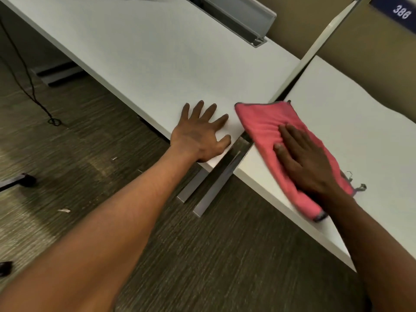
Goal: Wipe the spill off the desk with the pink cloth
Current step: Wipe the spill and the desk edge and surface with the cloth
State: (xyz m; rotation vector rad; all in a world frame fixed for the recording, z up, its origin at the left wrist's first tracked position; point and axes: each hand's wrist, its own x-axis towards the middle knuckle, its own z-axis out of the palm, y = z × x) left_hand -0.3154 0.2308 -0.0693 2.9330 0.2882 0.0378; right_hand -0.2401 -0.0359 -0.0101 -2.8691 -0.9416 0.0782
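The pink cloth point(265, 122) lies flat across the gap between two white desks, mostly on the right desk point(351, 136). My right hand point(301, 161) presses flat on the cloth with its fingers stretched out. My left hand point(200, 134) rests palm down, fingers spread, on the near corner of the left desk point(157, 55), just left of the cloth and holding nothing. No spill shows on either desk; whatever lies under the cloth is hidden.
A thin white divider panel point(315, 50) rises between the desks. A grey cable tray point(243, 16) runs along the back of the left desk. Grey desk legs point(211, 188) stand below the gap. A black cable point(33, 93) trails over the carpet at left.
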